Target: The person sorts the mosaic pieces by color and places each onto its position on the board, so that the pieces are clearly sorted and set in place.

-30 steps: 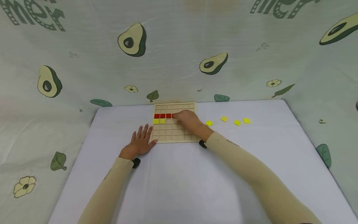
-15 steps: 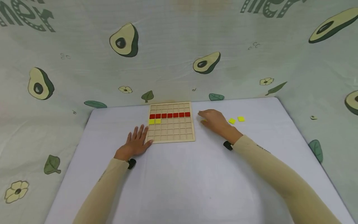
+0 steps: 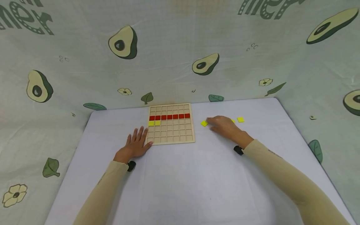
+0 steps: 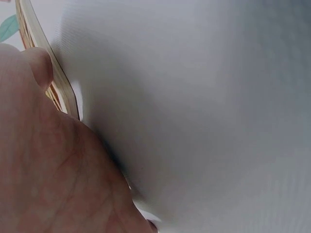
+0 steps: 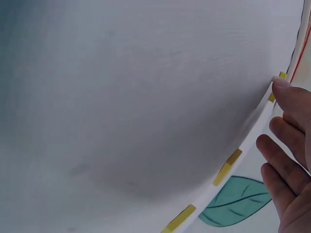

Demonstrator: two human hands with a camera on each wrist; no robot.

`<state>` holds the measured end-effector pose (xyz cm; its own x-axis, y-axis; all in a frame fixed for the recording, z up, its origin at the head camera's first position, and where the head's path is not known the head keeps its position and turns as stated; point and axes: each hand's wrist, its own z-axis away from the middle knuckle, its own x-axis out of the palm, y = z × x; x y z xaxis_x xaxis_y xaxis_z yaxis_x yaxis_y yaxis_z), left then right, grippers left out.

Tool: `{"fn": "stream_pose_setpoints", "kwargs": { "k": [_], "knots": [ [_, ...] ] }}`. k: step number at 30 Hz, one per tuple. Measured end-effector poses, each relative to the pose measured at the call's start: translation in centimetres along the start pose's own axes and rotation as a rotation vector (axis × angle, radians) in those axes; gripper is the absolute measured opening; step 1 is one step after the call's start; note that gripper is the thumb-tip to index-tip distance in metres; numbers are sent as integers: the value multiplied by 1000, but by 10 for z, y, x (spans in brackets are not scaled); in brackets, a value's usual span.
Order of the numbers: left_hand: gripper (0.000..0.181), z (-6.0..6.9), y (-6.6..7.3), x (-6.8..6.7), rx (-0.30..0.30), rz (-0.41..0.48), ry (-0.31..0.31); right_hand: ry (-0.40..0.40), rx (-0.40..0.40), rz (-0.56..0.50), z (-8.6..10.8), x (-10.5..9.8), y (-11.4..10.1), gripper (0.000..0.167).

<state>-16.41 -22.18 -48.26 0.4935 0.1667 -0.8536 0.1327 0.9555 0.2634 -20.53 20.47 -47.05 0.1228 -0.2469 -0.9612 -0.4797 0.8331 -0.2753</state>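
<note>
A square wooden grid board (image 3: 170, 132) lies on the table, with a row of red tiles (image 3: 170, 117) across it. Below that row's left end sit two yellow tiles (image 3: 154, 123). My left hand (image 3: 133, 147) rests flat, fingers spread, at the board's left edge; its thumb touches the front left corner, and the board's edge (image 4: 68, 92) shows beside it in the left wrist view. To the board's right, my right hand (image 3: 224, 127) hovers low over loose yellow tiles, fingertips beside one yellow tile (image 3: 204, 123). In the right wrist view its thumb overlaps a yellow tile (image 5: 283, 75); contact is unclear.
Two more loose yellow tiles lie right of the board, one (image 3: 240, 119) in full sight and one (image 3: 233, 121) partly behind the right hand. A white cloth covers the table (image 3: 174, 181). A patterned cloth wall (image 3: 166, 72) rises directly behind the board.
My right hand has left the red row on the board and moved right to the loose yellow tiles, uncovering the whole row. My left hand has stayed at the board's edge.
</note>
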Motion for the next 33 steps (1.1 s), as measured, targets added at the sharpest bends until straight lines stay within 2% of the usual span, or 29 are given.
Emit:
{"fn": "stream_pose_setpoints", "kwargs": {
  "k": [10,15,24,33],
  "knots": [
    [83,-1,-5,3,16,28,8,-16,-57,-64,-4,3,0,50],
    [84,-5,-8,7,18,22,21,-26,-78,-52,-6,4,1,47],
    [84,-9,-13,10,25,8,39,11,-68,-38,-12,3,-1,36],
    [84,-2,-6,4,19,27,22,-7,-92,-10,-15,0,-2,40]
  ]
}}
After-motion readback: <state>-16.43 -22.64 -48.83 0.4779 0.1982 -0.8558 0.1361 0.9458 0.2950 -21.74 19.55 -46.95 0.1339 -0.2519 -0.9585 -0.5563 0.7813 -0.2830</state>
